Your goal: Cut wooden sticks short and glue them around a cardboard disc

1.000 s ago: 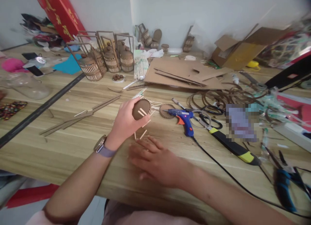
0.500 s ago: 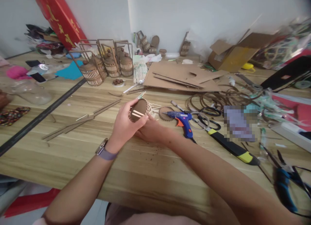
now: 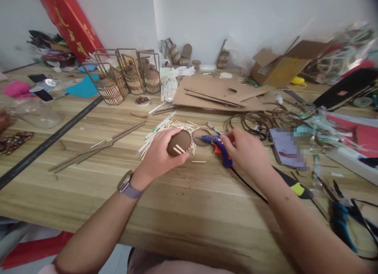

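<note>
My left hand [image 3: 161,151] is closed around a round brown piece [image 3: 180,142] with a flat top and a notched rim. Two short pale sticks [image 3: 179,149] lie over that piece beside my thumb. A blue glue gun [image 3: 225,155] with an orange trigger rests on the table, its nozzle over a flat brown ring [image 3: 203,132]. At the gun's rear end, my right hand [image 3: 243,148] has its thumb and curled fingers on the body; part of the grip is hidden. Behind and beside my left hand is a loose pile of pale sticks [image 3: 147,142].
Small basket-like containers with tall handles [image 3: 108,92] stand at the back left. Cardboard [image 3: 206,90] lies behind the sticks. Coiled strips [image 3: 245,120], a phone [image 3: 285,148], a black-yellow tool [image 3: 298,188] and pliers [image 3: 339,211] fill the right. The gun's cord [image 3: 248,186] runs under my right arm.
My right hand has left the round piece and moved right onto the glue gun. My left hand has shifted slightly right with the piece, uncovering more of the stick pile.
</note>
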Action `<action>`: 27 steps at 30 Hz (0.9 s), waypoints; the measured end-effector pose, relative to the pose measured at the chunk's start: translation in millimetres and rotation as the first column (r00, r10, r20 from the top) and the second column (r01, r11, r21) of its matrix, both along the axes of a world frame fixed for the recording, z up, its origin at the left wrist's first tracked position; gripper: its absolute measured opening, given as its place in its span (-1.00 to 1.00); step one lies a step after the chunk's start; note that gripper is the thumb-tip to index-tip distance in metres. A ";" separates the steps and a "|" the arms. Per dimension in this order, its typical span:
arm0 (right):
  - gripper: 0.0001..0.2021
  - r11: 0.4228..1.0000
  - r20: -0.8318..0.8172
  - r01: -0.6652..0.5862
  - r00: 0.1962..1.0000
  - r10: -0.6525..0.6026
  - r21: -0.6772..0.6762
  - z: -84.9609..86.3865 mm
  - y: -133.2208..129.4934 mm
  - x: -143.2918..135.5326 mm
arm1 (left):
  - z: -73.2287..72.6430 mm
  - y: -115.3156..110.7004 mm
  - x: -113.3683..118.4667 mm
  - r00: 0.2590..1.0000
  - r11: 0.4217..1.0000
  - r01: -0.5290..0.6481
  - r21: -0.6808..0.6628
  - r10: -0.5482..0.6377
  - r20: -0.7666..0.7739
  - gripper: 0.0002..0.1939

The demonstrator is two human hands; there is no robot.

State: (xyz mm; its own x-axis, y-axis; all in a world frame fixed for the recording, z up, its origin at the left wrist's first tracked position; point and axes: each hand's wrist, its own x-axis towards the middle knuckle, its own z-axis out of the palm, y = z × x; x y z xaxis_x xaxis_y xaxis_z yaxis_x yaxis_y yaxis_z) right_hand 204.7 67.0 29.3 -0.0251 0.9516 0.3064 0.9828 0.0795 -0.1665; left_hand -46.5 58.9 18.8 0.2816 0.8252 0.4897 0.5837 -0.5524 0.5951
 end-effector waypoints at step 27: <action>-0.71 0.876 -0.956 -0.391 0.184 -0.228 -0.284 -14.0 -29.3 22.2 | -27.9 0.6 9.7 0.803 0.910 0.280 -0.305 -0.396 -0.444 -0.28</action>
